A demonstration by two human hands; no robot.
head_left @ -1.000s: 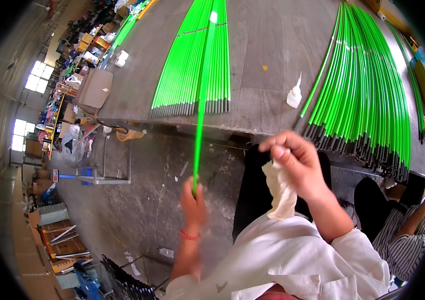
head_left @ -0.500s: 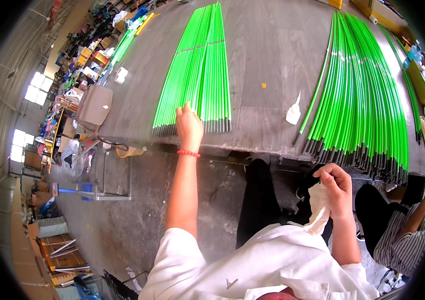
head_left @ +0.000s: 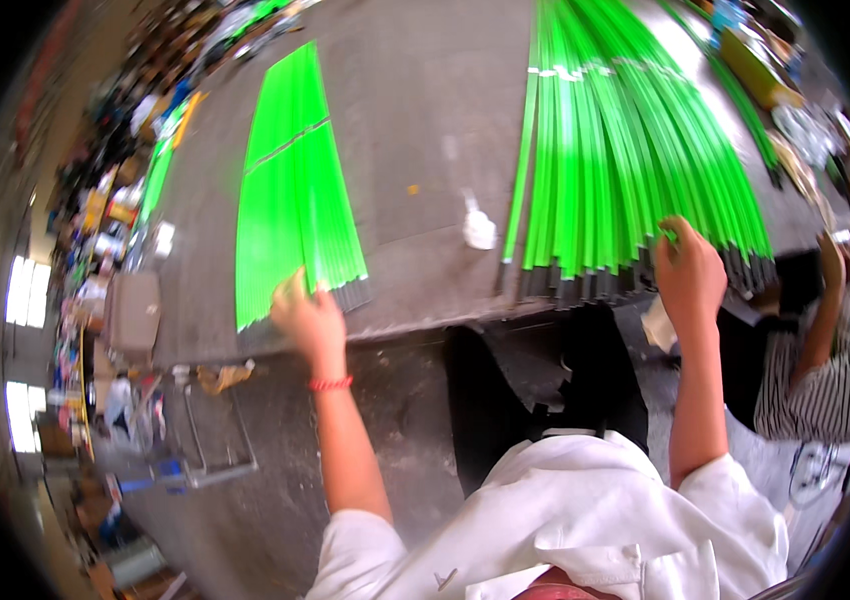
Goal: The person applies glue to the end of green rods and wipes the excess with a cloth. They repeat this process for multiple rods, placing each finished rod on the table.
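Two spreads of thin bright green rods with dark ends lie on the grey table. My left hand [head_left: 310,318] is at the near ends of the left-hand rods [head_left: 290,210], its fingertips over them and slightly apart; motion blurs it. A red bead bracelet [head_left: 330,383] circles that wrist. My right hand [head_left: 691,278] is curled over the dark near ends of the larger right-hand spread of rods [head_left: 625,160]. An off-white cloth [head_left: 658,325] hangs below its palm, partly hidden by the hand. Whether its fingers also touch a rod, I cannot tell.
A small white nozzle bottle [head_left: 480,230] stands on the table [head_left: 415,130] between the spreads. At the right, a person in a striped top [head_left: 795,365] sits at the table edge. A brown box-like piece [head_left: 132,315] and a metal frame [head_left: 220,470] are at left.
My right hand has risen from below the table edge to the right-hand rods, with the cloth. My left hand has shifted slightly along the rod ends. The whole view has turned.
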